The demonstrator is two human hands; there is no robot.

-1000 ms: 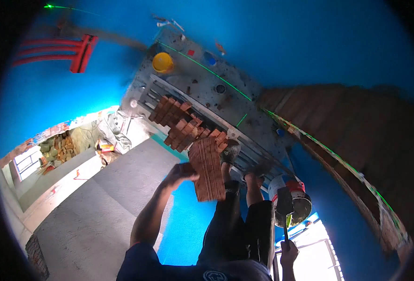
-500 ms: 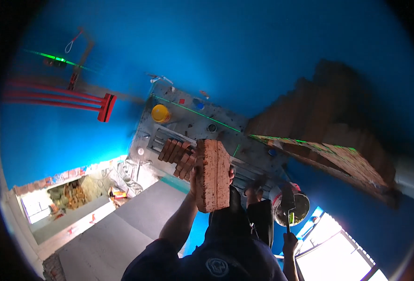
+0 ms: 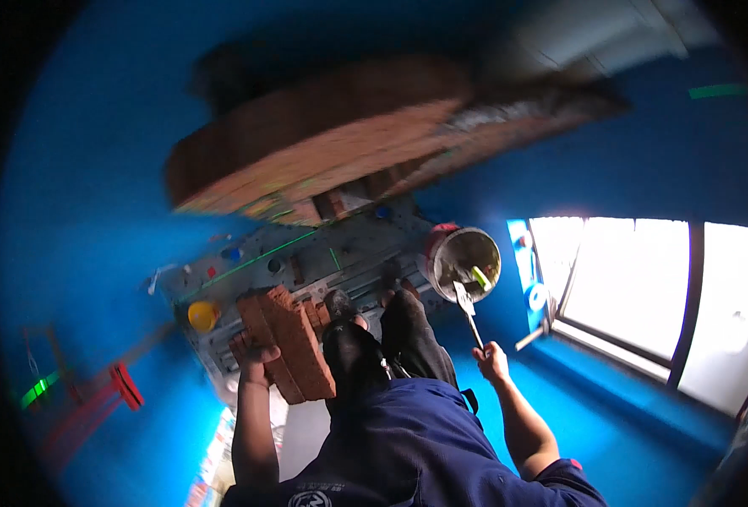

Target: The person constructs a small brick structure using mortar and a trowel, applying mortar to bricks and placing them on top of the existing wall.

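My left hand is wrapped round the side of a reddish-brown brick, held tilted in front of my left leg. The brick hides part of its fingers. On the right, my right hand grips the handle of a trowel. The trowel's blade points away from me and overlaps the near rim of a mortar bucket; whether it touches the bucket I cannot tell. Inside the bucket is grey mortar, with a yellow-green object sticking up from it.
A curved brick structure, blurred, spans the far side. More bricks lie beside my left foot. A yellow bucket stands at the left, near a red slotted object. Green lines of light cross the floor. A bright window is at right.
My view has swung to the right. The brick has moved lower and left, away from the middle of my body. The trowel stays in my right hand near the mortar bucket.
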